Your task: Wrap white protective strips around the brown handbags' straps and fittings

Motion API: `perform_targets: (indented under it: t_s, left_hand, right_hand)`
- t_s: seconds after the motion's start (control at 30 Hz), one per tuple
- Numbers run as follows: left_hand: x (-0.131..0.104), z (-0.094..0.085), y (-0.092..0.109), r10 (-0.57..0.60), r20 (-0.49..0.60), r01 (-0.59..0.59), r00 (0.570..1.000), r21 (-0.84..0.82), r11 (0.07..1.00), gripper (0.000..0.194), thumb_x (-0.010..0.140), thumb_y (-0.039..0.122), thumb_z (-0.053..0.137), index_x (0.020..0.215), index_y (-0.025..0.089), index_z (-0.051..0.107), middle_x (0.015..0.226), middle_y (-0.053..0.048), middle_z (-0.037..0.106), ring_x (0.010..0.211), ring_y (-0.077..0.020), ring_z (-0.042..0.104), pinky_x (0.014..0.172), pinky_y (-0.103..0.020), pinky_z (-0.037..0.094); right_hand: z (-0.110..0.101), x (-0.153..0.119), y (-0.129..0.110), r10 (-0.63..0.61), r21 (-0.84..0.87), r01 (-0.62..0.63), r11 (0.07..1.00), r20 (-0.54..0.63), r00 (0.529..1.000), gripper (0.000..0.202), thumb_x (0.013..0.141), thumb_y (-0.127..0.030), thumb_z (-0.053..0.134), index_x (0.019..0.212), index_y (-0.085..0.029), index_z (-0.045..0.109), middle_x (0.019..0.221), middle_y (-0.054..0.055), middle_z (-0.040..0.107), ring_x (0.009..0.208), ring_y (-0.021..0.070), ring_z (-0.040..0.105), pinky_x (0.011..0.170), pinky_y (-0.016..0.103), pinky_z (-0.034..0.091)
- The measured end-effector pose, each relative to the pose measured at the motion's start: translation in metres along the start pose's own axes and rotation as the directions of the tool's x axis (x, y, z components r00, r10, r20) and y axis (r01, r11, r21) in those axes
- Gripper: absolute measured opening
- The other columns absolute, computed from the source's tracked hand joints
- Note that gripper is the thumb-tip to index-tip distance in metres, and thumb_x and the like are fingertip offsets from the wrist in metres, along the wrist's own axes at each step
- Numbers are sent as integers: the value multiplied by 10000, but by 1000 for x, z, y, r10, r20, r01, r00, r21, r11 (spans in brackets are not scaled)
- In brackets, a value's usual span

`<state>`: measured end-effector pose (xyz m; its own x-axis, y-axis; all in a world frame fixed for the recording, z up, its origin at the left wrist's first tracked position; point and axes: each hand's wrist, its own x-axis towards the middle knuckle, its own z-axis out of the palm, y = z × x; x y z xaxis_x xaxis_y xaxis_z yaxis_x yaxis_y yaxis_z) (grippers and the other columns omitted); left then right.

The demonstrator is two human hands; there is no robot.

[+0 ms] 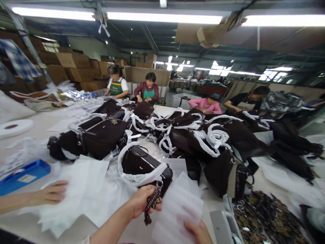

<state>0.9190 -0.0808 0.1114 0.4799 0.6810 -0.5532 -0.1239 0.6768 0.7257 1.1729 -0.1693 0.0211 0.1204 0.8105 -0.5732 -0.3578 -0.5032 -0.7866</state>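
My left hand (142,202) is closed around a bag charm (152,200), a dark braided piece with a patterned brown part. A metal ring at its top sits against the near side of a small dark handbag (141,164). White wrapping covers that bag's handle (144,178). In my right hand (199,232), at the bottom edge, is a thin white foam sheet (179,208), gripped by its lower right part. The sheet stands just right of the charm, beside the bag. Some fingers of the right hand are behind the sheet.
A co-worker's hand (52,193) rests on stacked white sheets (83,189) at left, near a blue tray (27,176). More dark bags (101,135) with wrapped handles fill the table's middle. Many patterned charms (266,217) lie at lower right, beside a grey device (224,223). Several people work across the table.
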Motion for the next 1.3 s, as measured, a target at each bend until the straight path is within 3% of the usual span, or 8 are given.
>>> perform_targets:
  t_s: [0.07, 0.27, 0.4, 0.5, 0.77, 1.07, 1.17, 1.3]
  left_hand:
    - [-2, 2, -1, 73, -45, -71, 996, 57, 996, 520, 718, 580, 595, 1012, 169, 474, 810, -51, 642, 570, -153, 642, 370, -170, 290]
    - [-7, 13, -4, 159, -156, -110, 975, 283, 953, 368, 715, 282, 566, 1040, 198, 415, 586, 64, 569, 415, -87, 513, 356, -163, 268]
    - [-5, 17, -5, 205, -157, -156, 966, 277, 948, 230, 710, 267, 527, 906, 204, 423, 669, 39, 594, 541, -108, 602, 399, -168, 331]
    - [-4, 15, -4, 172, -177, -132, 969, 214, 968, 263, 680, 298, 576, 893, 192, 467, 698, 18, 609, 552, -102, 586, 405, -171, 305]
    - [-7, 16, 5, 87, -234, -70, 968, 78, 995, 427, 613, 364, 677, 974, 156, 582, 761, -19, 647, 528, -105, 585, 381, -187, 246]
    - [-1, 27, 7, 45, -421, 38, 906, 186, 982, 200, 702, 252, 651, 839, 160, 537, 614, 9, 636, 462, -94, 525, 364, -191, 169]
    - [1, 30, 2, 2, -426, 76, 905, 166, 983, 225, 701, 297, 672, 810, 172, 520, 591, 22, 614, 431, -92, 490, 363, -179, 207]
    - [-3, 35, -4, -46, -413, 104, 910, 120, 987, 239, 737, 312, 653, 813, 180, 469, 661, -8, 644, 473, -108, 542, 389, -183, 342]
  right_hand:
    - [5, -1, -3, 32, -6, -32, 999, 37, 999, 542, 488, -251, 723, 1020, -152, 704, 851, 80, 753, 821, 309, 678, 778, 415, 519]
    - [9, -5, 4, 29, 125, -51, 991, 175, 984, 516, 527, -314, 732, 1031, -206, 704, 906, 81, 748, 817, 292, 668, 769, 400, 500]
    - [3, 0, 9, 106, -198, -67, 978, 195, 975, 580, 494, -164, 611, 1065, -212, 701, 665, 23, 713, 626, 232, 612, 601, 316, 454]
    - [14, 4, -3, 92, -389, -36, 921, 127, 988, 577, 462, -128, 558, 1012, -202, 715, 708, 18, 719, 677, 222, 595, 599, 287, 432]
    - [82, 11, -40, 75, -360, 10, 933, 221, 972, 470, 475, -132, 520, 908, -161, 700, 627, -17, 674, 570, 161, 516, 501, 240, 349]
    - [99, 6, -43, 76, -200, -15, 980, 299, 951, 402, 512, -178, 553, 893, -168, 684, 741, 3, 713, 670, 207, 594, 644, 313, 464]
    - [105, -4, -46, 78, -178, -11, 984, 374, 924, 391, 624, -268, 642, 999, -168, 688, 825, 33, 734, 798, 254, 633, 756, 365, 473]
    - [108, -4, -35, -7, -77, 28, 997, 267, 964, 497, 703, -594, 652, 941, -162, 714, 906, 62, 738, 919, 268, 623, 871, 380, 448]
